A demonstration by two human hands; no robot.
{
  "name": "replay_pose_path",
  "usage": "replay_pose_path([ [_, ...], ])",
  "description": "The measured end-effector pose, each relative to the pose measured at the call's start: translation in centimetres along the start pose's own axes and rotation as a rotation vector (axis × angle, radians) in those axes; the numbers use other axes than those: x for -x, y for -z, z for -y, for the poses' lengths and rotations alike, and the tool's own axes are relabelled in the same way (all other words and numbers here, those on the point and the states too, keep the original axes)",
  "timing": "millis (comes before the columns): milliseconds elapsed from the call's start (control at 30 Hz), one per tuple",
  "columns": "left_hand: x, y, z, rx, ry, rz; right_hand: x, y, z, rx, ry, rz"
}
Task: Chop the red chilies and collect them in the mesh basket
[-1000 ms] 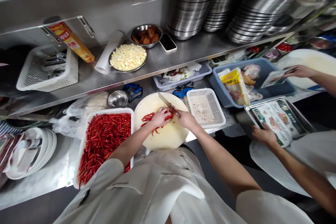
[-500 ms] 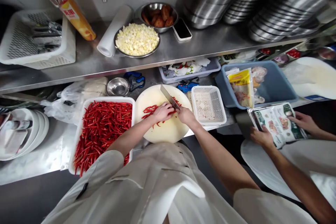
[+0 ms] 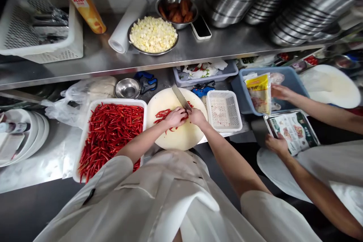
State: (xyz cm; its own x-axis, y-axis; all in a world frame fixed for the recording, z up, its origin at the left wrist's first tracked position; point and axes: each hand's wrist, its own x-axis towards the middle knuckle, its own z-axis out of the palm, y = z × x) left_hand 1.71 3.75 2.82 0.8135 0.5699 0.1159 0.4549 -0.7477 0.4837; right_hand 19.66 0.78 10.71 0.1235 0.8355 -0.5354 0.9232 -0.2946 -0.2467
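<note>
On the round white cutting board lie red chili peppers, some whole to the left and cut bits beyond the blade. My right hand is closed round the handle of a kitchen knife, its blade pointing away and to the left. Close beside the blade, my left hand presses its bent fingers down on chili peppers on the board. A white tray heaped with red chilies stands left of the board. To the right is a white perforated basket with a few scraps in it.
A co-worker's hand reaches to the blue bin holding food packets; the other holds a metal tray with a printed packet. The steel shelf above carries a bowl of chopped pale pieces and a phone.
The co-worker's far hand has moved from the printed packet to the blue bin. My hands stay at the chilies with the knife, shifting slightly. The view has moved a little.
</note>
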Motion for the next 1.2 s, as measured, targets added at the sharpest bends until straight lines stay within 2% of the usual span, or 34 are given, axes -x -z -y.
replay_pose_path([
  [167,0.5,0.0,0.0,-0.021,-0.004,-0.028,0.6,-0.7,-0.4,0.0,0.001,-0.007],
  [267,0.7,0.2,0.0,-0.021,-0.013,-0.01,0.7,-1.0,0.0,-0.009,-0.029,-0.008],
  [367,0.9,0.3,0.0,-0.004,-0.011,-0.003,0.7,-1.1,0.2,-0.004,0.011,0.015],
  [533,1.6,0.1,-0.3,-0.016,0.005,0.012,0.5,-2.0,0.3,-0.052,-0.005,-0.024],
  [700,2.4,1.9,-0.5,-0.034,-0.009,0.019,-0.6,-1.5,0.0,-0.134,0.063,0.007],
  [767,2.5,2.6,-0.2,-0.044,0.065,-0.038,-0.7,-1.1,-0.9,-0.196,0.111,0.016],
  [833,2.4,2.7,-0.1,-0.072,0.22,-0.134,-0.6,-0.9,-2.2,-0.233,0.14,0.002],
  [933,2.4,1.2,-1.0,-0.14,0.417,-0.183,-0.3,-1.0,-4.4,-0.223,0.161,-0.016],
  [1033,2.5,-1.7,-3.1,-0.224,0.431,-0.093,-0.1,-0.9,-6.1,-0.176,0.18,-0.026],
  [1100,2.2,-3.5,-4.6,-0.285,0.434,-0.074,-0.2,-0.5,-6.8,-0.147,0.175,-0.029],
  [1200,1.2,-4.4,-5.5,-0.326,0.458,-0.111,-0.2,0.1,-7.4,-0.122,0.157,-0.02],
])
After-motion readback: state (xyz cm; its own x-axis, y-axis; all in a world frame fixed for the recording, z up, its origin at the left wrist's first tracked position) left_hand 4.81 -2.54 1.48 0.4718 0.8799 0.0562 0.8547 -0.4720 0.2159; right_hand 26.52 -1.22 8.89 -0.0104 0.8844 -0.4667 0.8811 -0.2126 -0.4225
